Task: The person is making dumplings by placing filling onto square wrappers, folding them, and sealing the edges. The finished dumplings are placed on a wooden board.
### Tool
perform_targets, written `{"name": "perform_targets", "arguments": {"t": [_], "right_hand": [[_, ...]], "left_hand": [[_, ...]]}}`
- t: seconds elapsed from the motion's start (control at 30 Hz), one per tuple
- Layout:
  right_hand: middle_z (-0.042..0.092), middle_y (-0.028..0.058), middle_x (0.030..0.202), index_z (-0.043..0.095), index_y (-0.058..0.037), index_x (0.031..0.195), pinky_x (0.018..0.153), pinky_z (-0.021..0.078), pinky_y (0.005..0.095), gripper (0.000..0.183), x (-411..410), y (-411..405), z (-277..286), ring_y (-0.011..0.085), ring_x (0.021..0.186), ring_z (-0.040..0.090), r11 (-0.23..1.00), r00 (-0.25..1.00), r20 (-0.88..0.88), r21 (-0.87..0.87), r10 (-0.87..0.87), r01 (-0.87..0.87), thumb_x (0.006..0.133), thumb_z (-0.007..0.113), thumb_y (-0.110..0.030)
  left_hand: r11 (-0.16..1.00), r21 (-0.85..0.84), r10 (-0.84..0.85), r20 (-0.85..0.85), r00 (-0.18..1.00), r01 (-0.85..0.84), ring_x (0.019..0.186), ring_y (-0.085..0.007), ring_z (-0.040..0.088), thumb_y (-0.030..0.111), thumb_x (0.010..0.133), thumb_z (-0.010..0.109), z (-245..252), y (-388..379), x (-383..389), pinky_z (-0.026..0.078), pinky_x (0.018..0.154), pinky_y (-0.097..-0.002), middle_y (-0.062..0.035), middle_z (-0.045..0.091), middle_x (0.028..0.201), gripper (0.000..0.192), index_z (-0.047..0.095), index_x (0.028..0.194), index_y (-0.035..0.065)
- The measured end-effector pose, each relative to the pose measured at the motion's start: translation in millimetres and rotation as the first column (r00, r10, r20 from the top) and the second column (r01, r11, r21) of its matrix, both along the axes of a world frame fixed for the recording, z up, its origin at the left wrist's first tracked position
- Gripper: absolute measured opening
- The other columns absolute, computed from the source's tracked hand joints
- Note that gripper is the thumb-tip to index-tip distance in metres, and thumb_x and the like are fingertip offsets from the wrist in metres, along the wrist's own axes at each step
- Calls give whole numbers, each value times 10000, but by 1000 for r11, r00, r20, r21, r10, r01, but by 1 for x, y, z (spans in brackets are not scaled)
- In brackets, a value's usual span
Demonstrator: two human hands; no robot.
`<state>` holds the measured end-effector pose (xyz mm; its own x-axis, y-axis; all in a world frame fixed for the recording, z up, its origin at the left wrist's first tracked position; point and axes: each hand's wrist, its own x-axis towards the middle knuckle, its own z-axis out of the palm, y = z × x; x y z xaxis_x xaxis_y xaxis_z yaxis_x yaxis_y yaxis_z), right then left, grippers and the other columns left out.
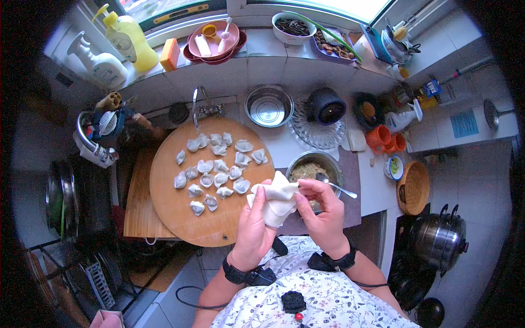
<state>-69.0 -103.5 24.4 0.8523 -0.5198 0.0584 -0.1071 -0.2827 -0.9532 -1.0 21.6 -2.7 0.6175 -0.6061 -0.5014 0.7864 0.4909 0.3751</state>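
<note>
My left hand [253, 229] holds white dough wrappers [275, 201], with its thumb on top of them. At their right edge, the thumb and fingertips of my right hand [324, 209] pinch a corner of the wrapper. Just beyond both hands is a steel bowl [337, 164] of minced filling, partly hidden by them; a metal spoon [346, 190] leans over its rim. To the left, several folded wontons [220, 178] lie on a round wooden board [172, 209].
A rectangular wooden board [141, 197] lies under the round one. Behind stand an empty steel basin [269, 106], a ribbed glass plate [316, 133] and a faucet [196, 106]. Orange cups [378, 137], a small bowl [394, 168] and a woven basket [422, 188] are at right.
</note>
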Motion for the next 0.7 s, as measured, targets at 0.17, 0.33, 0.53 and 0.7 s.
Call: {"name": "perform_targets", "arguments": {"t": [0.17,0.33,0.53,0.7], "right_hand": [[679,125,972,620,-9,1149,721,549,296,274,7,2,-4,164,832,677,990,997,44,-122,-68,73,884,680,-52],[663,93,967,593,-14,1170,747,545,290,269,6,5,-15,159,849,666,982,992,98,-163,-80,95,912,650,-61],[554,70,1148,448,-33,1304,839,515,272,317,9,11,-24,121,990,580,638,958,143,768,-247,50,995,501,-82],[581,60,1155,470,-16,1331,915,470,270,376,14,5,-20,116,1035,573,469,991,96,882,-89,-43,990,555,-149]], "left_hand": [[999,38,0,51,999,-2,1147,-219,593,330,1045,419,0,-2,-2,495,984,-370,-104,582,1249,378,467,1323,78],[998,58,26,44,999,-29,1145,-221,595,325,1045,422,1,-3,-1,501,976,-371,-108,580,1254,377,465,1325,76],[993,65,94,68,993,-98,1133,-217,601,321,1043,429,-1,-4,-2,525,940,-364,-104,586,1237,371,469,1313,70],[982,112,131,162,978,-150,1088,-201,620,324,1037,448,-6,-2,-2,532,908,-352,-97,607,1203,361,505,1274,56]]}}
